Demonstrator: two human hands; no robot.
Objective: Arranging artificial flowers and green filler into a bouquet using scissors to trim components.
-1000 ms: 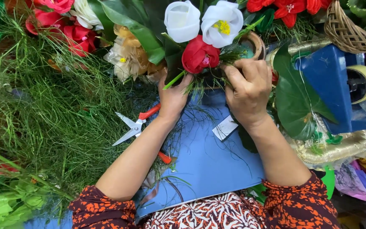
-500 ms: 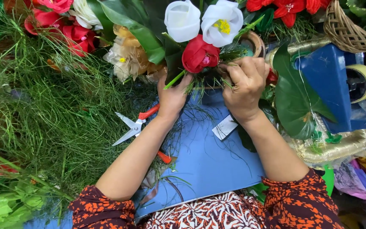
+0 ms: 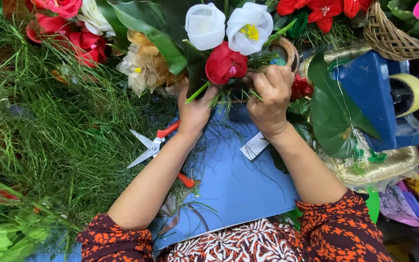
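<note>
**A:** So how were the hands sitting? I saw both forearms running up from the patterned orange sleeves (image 3: 345, 228) over a blue sheet (image 3: 233, 179).

**B:** Yep. The left hand (image 3: 195, 109) was curled round the green stem (image 3: 197, 92) of the red rose (image 3: 225, 64), thumb up by the stalk, fingers tucked under the bunch. The right hand (image 3: 269, 99) was bunched up tight, knuckles toward the camera, pinching some thin green sprigs (image 3: 263, 59) right beside the rose. The rose itself sat just above and between the two hands, under two white flowers (image 3: 229, 26).

**A:** Could you see what the right hand's fingertips were actually on?

**B:** Not really. They were folded away, so beyond the sprigs I couldn't tell. Same with the left fingertips, buried in leaves. The scissors (image 3: 153, 145) were half covered by the left forearm, only the blades and bits of the orange handles showing. The wicker basket (image 3: 389, 34) was cut off at the top corner.

**A:** Textures?

**B:** The petals looked like fabric or plastic, smooth and a bit glossy. Big waxy leaf (image 3: 333, 111) on the right, wispy thread-like grass (image 3: 49, 126) all over the left, a roll of tape (image 3: 415, 90) on a blue dispenser (image 3: 364, 92).
</note>
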